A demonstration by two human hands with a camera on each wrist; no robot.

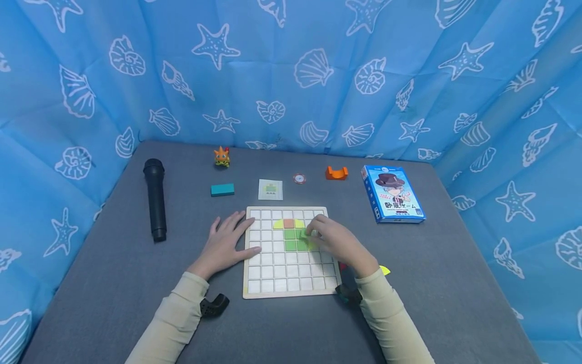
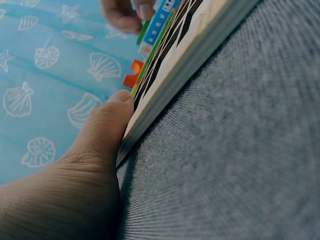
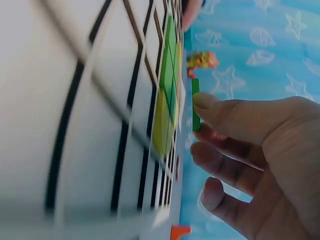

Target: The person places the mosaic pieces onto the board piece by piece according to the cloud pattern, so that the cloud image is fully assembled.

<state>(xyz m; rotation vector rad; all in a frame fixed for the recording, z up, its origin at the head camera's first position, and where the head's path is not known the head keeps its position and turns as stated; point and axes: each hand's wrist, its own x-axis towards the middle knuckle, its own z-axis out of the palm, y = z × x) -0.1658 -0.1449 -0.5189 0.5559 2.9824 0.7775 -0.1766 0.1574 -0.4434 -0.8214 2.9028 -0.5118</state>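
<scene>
Right hand [image 1: 334, 242] pinches a small green tile [image 3: 195, 105] between thumb and fingertips, holding it just above the white grid board [image 1: 291, 288], beside the green tiles [image 1: 291, 240] already laid near the board's centre. Left hand [image 1: 227, 245] lies flat with straight fingers, pressing the board's nine o'clock edge on the grey bench [image 1: 454, 283]. At two o'clock from the board lies a blue game box [image 1: 393, 194]; at nine o'clock, a black microphone [image 1: 155, 198].
</scene>
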